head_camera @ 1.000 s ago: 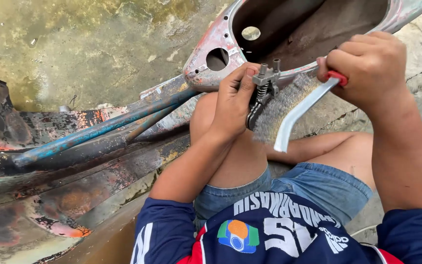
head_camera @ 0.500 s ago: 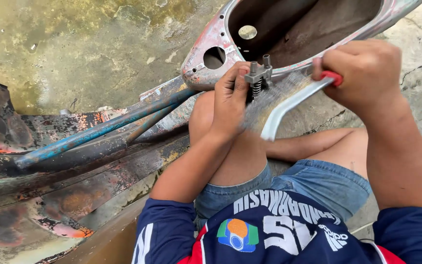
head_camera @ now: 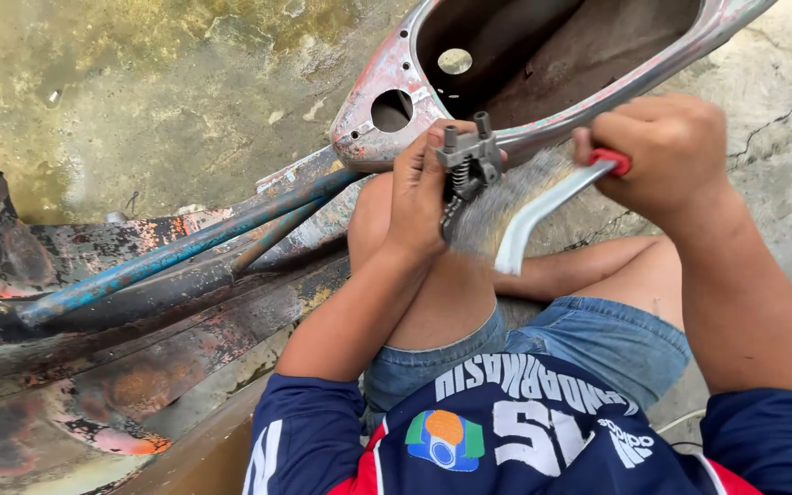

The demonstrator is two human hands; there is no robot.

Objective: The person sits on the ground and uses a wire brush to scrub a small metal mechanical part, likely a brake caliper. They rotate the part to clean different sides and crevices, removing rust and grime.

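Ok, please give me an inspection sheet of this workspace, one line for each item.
Surface: stained, cracked concrete floor.
Job's things: small metal part with a spring; wire brush with a red grip, its bristles against the part.
Clutter: rusty scooter frame; blue tubes; worn painted panels.
Grippers: left hand holds the part; right hand grips the brush handle.
Cables: nothing seen.
Surroundings: the person's bare knees, denim shorts, blue shirt.
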